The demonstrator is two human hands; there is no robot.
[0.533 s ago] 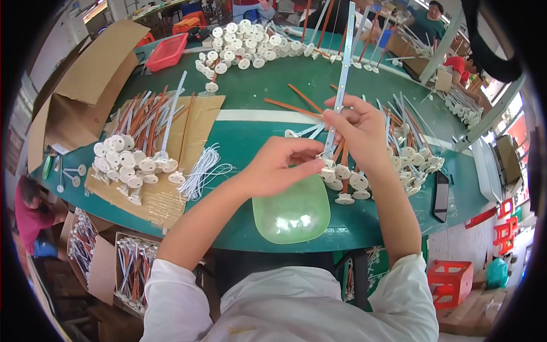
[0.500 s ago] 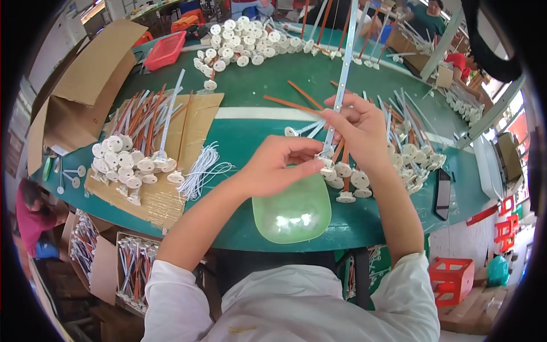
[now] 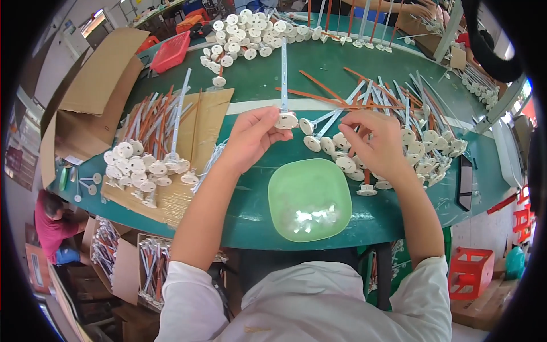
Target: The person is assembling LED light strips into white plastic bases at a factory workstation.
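Note:
My left hand pinches the round white base of an LED strip light, whose narrow strip stands upright above it. My right hand is over a pile of similar strip lights with white discs and grey or orange strips. Its fingers are bent, with a gap showing between thumb and forefinger, and I see nothing held in them. Between my forearms a light green translucent bowl sits near the table's front edge, with small shiny contents at its bottom.
On cardboard at left lies another pile of strip lights, beside white cords. A red basket and a heap of white discs are at the back. A black phone lies at right.
My left hand has moved up and left with the strip light. My right hand has let go of the strip and shifted right and down over the pile.

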